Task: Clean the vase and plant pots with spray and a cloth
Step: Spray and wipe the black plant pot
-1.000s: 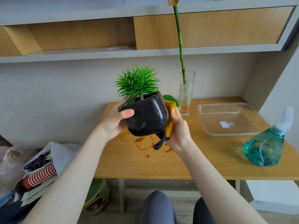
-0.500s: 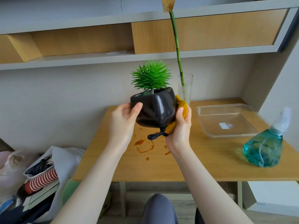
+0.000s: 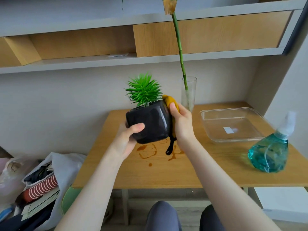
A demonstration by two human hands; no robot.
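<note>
**Black Plant Pot Held Aloft for a Wipe-Down**

A glossy black, rounded-square ceramic plant pot point(image 3: 150, 124), topped with a spiky green artificial plant point(image 3: 144, 90), is held tilted in the air above the light wooden counter point(image 3: 191, 169), clear of its surface. The left hand point(image 3: 126, 139) grips the pot's lower left corner, thumb curled across the front face and fingers wrapped behind. The right hand point(image 3: 181, 125) presses a mustard-yellow cloth point(image 3: 170, 101) against the pot's right side, its fingers curled round the fabric; a black loop on the cloth point(image 3: 170, 147) dangles below the pot.

On the counter directly beneath the pot lie reddish-brown liquid stains point(image 3: 147, 151), partly in a ring and partly in scattered drops. Behind the right hand, near the wall, stands a tall clear glass vase point(image 3: 189, 92) holding a single green bamboo-like stalk point(image 3: 180, 47) that rises past the grey and wood wall shelf point(image 3: 150, 59). To the right sits an empty shallow clear plastic tray point(image 3: 215, 139), and just beside its near right corner stands a teal, teardrop-shaped spray bottle point(image 3: 270, 154) with a white nozzle, blurred in this view.

On the floor to the left of the counter, a white bag point(image 3: 66, 164) holds papers and a red-and-white striped item point(image 3: 41, 187). The person's knees, in dark grey trousers point(image 3: 163, 215), show at the bottom edge.
</note>
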